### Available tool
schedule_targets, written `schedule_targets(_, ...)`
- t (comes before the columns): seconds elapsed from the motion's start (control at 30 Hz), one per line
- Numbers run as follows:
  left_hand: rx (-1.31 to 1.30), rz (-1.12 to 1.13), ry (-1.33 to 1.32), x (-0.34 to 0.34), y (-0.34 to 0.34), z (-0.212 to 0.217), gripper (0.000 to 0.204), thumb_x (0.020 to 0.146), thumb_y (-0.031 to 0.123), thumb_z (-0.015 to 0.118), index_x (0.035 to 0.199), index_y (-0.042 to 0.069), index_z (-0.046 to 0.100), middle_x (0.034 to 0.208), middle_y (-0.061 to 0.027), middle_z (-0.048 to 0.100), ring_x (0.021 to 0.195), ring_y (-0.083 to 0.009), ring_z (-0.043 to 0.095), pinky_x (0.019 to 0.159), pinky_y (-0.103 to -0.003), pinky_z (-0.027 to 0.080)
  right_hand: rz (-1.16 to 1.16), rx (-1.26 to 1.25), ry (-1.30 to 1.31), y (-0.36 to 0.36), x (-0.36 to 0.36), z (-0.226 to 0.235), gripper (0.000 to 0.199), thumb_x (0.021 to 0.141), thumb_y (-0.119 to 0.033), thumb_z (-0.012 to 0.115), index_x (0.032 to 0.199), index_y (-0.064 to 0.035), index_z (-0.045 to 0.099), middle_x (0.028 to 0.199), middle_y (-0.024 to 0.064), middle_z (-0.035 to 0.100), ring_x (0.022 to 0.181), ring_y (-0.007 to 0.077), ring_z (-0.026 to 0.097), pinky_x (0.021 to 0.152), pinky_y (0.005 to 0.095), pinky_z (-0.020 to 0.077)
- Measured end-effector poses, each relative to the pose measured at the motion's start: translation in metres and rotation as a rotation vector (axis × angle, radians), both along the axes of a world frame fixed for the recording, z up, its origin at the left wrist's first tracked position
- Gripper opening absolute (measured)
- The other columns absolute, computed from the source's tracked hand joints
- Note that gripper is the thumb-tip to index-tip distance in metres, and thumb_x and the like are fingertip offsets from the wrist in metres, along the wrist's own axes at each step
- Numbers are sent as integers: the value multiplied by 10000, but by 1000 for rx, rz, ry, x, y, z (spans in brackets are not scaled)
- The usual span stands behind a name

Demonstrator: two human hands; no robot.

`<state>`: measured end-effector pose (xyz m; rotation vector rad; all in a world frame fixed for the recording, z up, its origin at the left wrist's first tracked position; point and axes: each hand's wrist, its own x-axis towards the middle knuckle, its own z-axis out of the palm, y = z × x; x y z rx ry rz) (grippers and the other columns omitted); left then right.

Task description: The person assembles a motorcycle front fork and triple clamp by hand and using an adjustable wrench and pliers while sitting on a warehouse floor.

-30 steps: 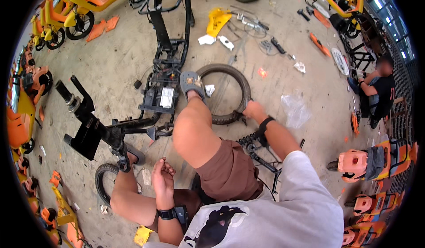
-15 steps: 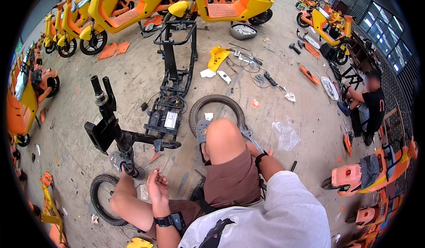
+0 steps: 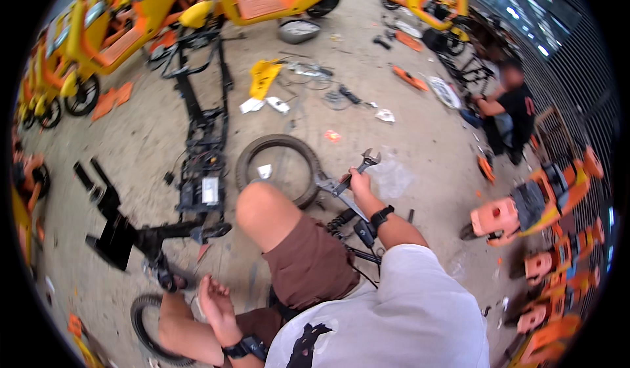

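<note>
An adjustable wrench (image 3: 354, 173) stands at about 1 o'clock from the seated person's raised knee (image 3: 262, 207), its open jaw end pointing up and away over the concrete floor (image 3: 407, 138). The right hand (image 3: 359, 183) is closed around the wrench's handle, a dark watch on the wrist below it. Just beside the wrench, at its 9 o'clock, a loose scooter tyre (image 3: 279, 164) lies flat on the floor, and a coil-spring shock absorber (image 3: 338, 222) sits at 6 o'clock under the forearm. The left hand (image 3: 216, 305) rests low at 7 o'clock, fingers loosely curled and holding nothing, near a second tyre (image 3: 147, 325). A stripped black scooter frame (image 3: 203, 171) stretches from 9 toward 11 o'clock, with yellow and orange scooters (image 3: 118, 33) parked behind it. Another person (image 3: 515, 105) crouches at 2 o'clock among orange body panels (image 3: 525, 214).

The work appears to be at the tool-in-hand stage of dismantling, the wrench lifted clear of any fastener. The next move likely calls for bringing the jaw down onto a nut near the shock absorber and steadying the part with the free hand.
</note>
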<state>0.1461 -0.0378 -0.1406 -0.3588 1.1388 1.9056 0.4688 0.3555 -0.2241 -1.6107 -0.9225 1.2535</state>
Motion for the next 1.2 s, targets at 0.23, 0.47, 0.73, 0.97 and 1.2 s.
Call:
schedule_targets(0.23,78,55,34,-9,-3,15,137,905,210,584,973,92,569,726,22,509,623,-94,460,559,-238,369,-778,137,-130,61,97,129,247,854,-180,436,731,-14,570,702,119,611,622,231,589,570,378,461)
schedule_targets(0.47,86,24,16,1,1,15,138,907,213,579,972,91,564,719,22,506,622,-89,458,559,-241,369,-742,701,-399,61,151,246,326,956,-309,408,948,2,506,687,102,602,578,217,569,562,363,449)
schedule_targets(0.73,30,51,33,1,2,12,144,882,206,606,955,87,571,714,19,495,609,-93,432,569,-247,347,-49,2,-325,-31,64,17,300,934,-221,477,771,11,573,539,90,554,467,217,567,476,364,453)
schedule_targets(0.97,-36,61,57,-6,-3,1,151,883,200,599,958,72,570,724,-12,519,627,-128,462,590,-273,361,962,-646,-347,-87,-41,-1,256,841,-145,598,652,26,624,612,104,601,484,235,579,441,350,450)
schedule_targets(1.2,-101,73,81,-3,-5,0,136,896,180,564,951,56,563,722,-26,521,616,-148,479,570,-283,367,822,142,-907,-78,-62,-66,324,860,-284,543,889,23,644,928,271,632,879,455,586,783,517,470)
